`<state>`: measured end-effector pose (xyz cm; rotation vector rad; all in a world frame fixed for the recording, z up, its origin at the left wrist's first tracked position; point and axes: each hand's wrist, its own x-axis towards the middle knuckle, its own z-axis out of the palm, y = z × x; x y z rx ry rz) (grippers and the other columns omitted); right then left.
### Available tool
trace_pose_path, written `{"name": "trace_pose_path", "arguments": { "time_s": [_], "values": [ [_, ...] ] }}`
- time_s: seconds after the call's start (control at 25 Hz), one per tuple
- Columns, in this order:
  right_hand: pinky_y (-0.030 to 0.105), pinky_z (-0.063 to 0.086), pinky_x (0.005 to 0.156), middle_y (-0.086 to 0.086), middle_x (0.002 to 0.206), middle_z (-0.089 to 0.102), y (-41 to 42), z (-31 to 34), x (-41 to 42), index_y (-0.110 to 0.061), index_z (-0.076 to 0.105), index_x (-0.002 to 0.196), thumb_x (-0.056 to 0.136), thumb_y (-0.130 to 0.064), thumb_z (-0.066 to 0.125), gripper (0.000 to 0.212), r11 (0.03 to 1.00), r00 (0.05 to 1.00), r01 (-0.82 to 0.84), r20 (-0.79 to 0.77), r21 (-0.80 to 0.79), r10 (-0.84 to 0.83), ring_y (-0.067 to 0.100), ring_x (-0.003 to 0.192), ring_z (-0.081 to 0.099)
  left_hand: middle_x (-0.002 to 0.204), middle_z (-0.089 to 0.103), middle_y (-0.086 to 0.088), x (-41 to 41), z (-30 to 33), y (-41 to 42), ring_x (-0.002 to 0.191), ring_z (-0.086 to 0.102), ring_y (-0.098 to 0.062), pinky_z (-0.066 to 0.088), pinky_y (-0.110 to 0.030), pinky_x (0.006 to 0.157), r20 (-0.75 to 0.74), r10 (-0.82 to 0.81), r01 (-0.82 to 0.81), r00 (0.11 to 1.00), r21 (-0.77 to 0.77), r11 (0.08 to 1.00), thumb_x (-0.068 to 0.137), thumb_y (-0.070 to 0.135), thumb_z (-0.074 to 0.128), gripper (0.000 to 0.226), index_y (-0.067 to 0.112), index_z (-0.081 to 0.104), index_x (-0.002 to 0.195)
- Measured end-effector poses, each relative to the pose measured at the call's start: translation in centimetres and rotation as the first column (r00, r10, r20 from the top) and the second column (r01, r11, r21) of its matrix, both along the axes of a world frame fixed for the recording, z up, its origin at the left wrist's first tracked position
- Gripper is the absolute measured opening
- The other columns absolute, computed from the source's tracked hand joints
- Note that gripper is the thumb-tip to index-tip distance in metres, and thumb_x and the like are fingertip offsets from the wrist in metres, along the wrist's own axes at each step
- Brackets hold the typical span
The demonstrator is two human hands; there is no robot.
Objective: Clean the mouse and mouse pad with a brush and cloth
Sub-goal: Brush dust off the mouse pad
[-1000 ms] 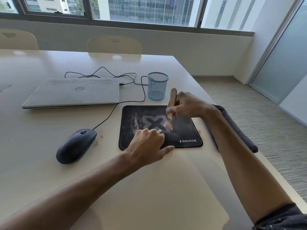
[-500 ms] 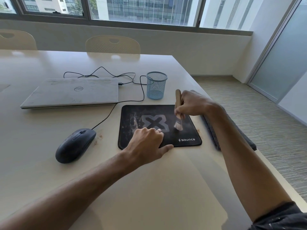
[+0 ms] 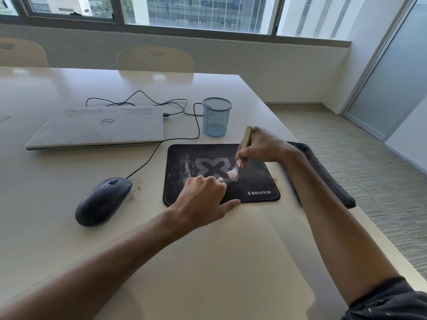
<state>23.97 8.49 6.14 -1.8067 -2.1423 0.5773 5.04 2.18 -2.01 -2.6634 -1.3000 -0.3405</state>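
mouse (image 3: 103, 200) left of mouse pad (image 3: 254, 181), cloth (image 3: 323, 174) right

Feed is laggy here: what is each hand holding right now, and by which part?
Right hand grips the brush mid-handle, bristles on the pad. Left hand holds nothing; it rests on the pad's near edge.

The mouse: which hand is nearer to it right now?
Left. The left hand presses on the mouse pad at its near edge, just right of the mouse. The right hand grips the brush over the pad's far right side.
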Motion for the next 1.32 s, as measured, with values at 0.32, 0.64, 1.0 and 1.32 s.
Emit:
{"name": "trace_pose_path", "arguments": {
  "time_s": [0.32,0.64,1.0,1.32],
  "values": [
    [0.025,0.034,0.047,-0.002,0.053,0.051,0.0,-0.2,-0.2,-0.002,0.074,0.068,0.077,-0.022,0.076,0.022,0.989,0.999,0.045,0.001,0.142,-0.046,0.012,0.051,0.045,0.110,0.071,0.004,-0.1,0.0,-0.1,0.093,0.069,-0.012,0.053,-0.028,0.072,-0.020,0.003,-0.003,1.000,0.005,1.000,0.087,0.075,0.020,0.078,0.018,0.069,0.108],
    [0.032,0.049,0.061,0.005,0.071,0.068,0.4,-0.3,-0.2,-0.010,0.072,0.071,0.080,-0.028,0.070,0.020,0.965,0.990,0.142,-0.004,0.223,-0.144,0.025,0.071,0.066,0.111,0.071,0.004,0.0,0.1,-0.1,0.096,0.069,-0.013,0.054,-0.030,0.073,-0.013,0.009,-0.009,1.000,-0.007,1.000,0.082,0.076,0.009,0.087,0.018,0.069,0.108],
    [0.029,0.046,0.074,0.007,0.089,0.072,0.8,-0.7,-0.6,-0.014,0.072,0.081,0.084,-0.026,0.066,0.013,0.912,0.956,0.259,0.051,0.318,-0.289,0.027,0.084,0.066,0.112,0.070,0.004,-0.1,0.0,-0.2,0.098,0.068,-0.013,0.052,-0.030,0.075,-0.009,0.011,-0.012,1.000,-0.026,1.000,0.087,0.074,0.022,0.076,0.018,0.068,0.109],
    [0.032,0.048,0.072,0.008,0.090,0.072,2.3,-1.9,3.4,-0.014,0.075,0.085,0.079,-0.032,0.070,0.020,0.910,0.915,0.392,0.042,0.133,-0.401,0.029,0.089,0.067,0.112,0.071,0.004,-0.1,0.0,-0.2,0.097,0.068,-0.013,0.054,-0.030,0.074,0.004,0.012,-0.012,1.000,-0.023,1.000,0.081,0.076,0.008,0.089,0.018,0.068,0.108]
  ]
}}
